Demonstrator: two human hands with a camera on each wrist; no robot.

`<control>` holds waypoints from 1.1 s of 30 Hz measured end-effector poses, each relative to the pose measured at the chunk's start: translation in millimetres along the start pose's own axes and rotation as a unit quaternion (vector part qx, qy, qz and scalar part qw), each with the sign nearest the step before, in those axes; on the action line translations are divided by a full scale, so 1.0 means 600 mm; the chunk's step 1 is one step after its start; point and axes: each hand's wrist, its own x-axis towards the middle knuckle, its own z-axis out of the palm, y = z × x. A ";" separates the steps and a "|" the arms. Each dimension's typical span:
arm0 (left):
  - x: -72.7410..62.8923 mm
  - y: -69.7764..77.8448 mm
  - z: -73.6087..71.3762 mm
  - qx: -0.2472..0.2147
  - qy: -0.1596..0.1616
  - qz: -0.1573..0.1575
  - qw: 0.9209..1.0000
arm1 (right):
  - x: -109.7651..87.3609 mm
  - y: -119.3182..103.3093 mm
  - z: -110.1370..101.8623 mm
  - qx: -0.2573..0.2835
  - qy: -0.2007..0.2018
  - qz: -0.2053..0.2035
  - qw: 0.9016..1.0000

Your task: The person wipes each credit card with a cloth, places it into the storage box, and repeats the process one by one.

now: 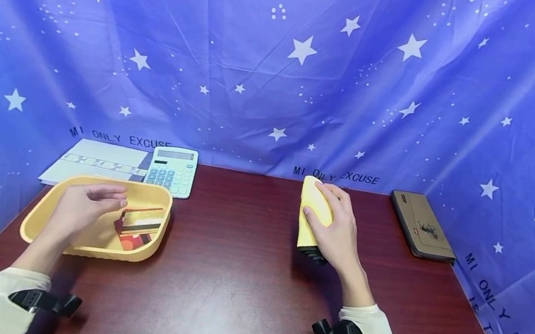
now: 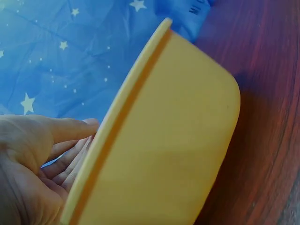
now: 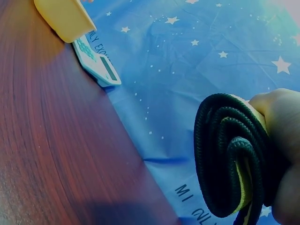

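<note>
My right hand grips a rolled-up yellow cloth with a black edge, held upright at the right of the table. The right wrist view shows the coiled black edging at one end of the roll, beside my fingers. At the left, my left hand is over a yellow plastic basin, its fingers loosely extended and nothing visible between them. Several cards lie inside the basin on its right side. From the left wrist, the basin's outer wall hides part of that hand.
Behind the basin lie a white, flat box-like item and a light blue calculator. A brown zipped wallet rests at the table's right edge. Blue star-printed cloth walls the dark red wooden table at the back and sides.
</note>
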 end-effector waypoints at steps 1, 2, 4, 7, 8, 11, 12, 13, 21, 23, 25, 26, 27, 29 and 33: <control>-0.002 0.003 0.001 -0.002 0.001 0.003 1.000 | 0.000 0.001 0.000 -0.002 0.000 0.000 1.000; -0.003 0.008 0.002 -0.001 0.002 0.006 1.000 | 0.001 0.003 0.000 -0.003 0.000 0.002 1.000; -0.006 0.019 0.006 -0.001 0.001 0.016 1.000 | 0.001 0.007 0.000 -0.006 -0.004 0.009 1.000; -0.011 0.039 0.014 0.003 -0.005 0.035 0.999 | -0.003 0.022 0.002 -0.020 -0.026 0.018 0.999; -0.013 0.046 0.017 0.007 -0.006 0.041 0.999 | -0.005 0.030 0.003 -0.029 -0.037 0.019 0.999; -0.020 0.066 0.025 0.009 -0.008 0.062 0.998 | -0.013 0.061 0.004 -0.067 -0.076 0.015 0.995; -0.023 0.073 0.028 0.010 -0.008 0.069 0.998 | -0.016 0.072 0.001 -0.081 -0.088 0.016 0.993; -0.025 0.081 0.031 0.008 -0.010 0.078 0.997 | -0.018 0.083 -0.003 -0.094 -0.097 0.018 0.991; -0.033 0.127 0.051 -0.010 -0.031 0.123 0.992 | -0.034 0.158 -0.043 -0.157 -0.169 0.059 0.971; -0.034 0.131 0.054 -0.014 -0.036 0.125 0.991 | -0.038 0.168 -0.044 -0.161 -0.179 0.072 0.968; -0.034 0.135 0.056 -0.010 -0.038 0.127 0.991 | -0.042 0.173 -0.045 -0.167 -0.184 0.082 0.965; -0.034 0.137 0.056 -0.007 -0.037 0.129 0.991 | -0.043 0.173 -0.044 -0.171 -0.185 0.085 0.964; -0.034 0.138 0.057 -0.003 -0.034 0.129 0.991 | -0.044 0.172 -0.043 -0.177 -0.187 0.087 0.962; -0.033 0.143 0.058 0.014 -0.022 0.140 0.990 | -0.043 0.170 -0.043 -0.191 -0.194 0.088 0.958; -0.031 0.154 0.065 0.066 0.012 0.176 0.982 | -0.035 0.160 -0.054 -0.227 -0.227 0.087 0.943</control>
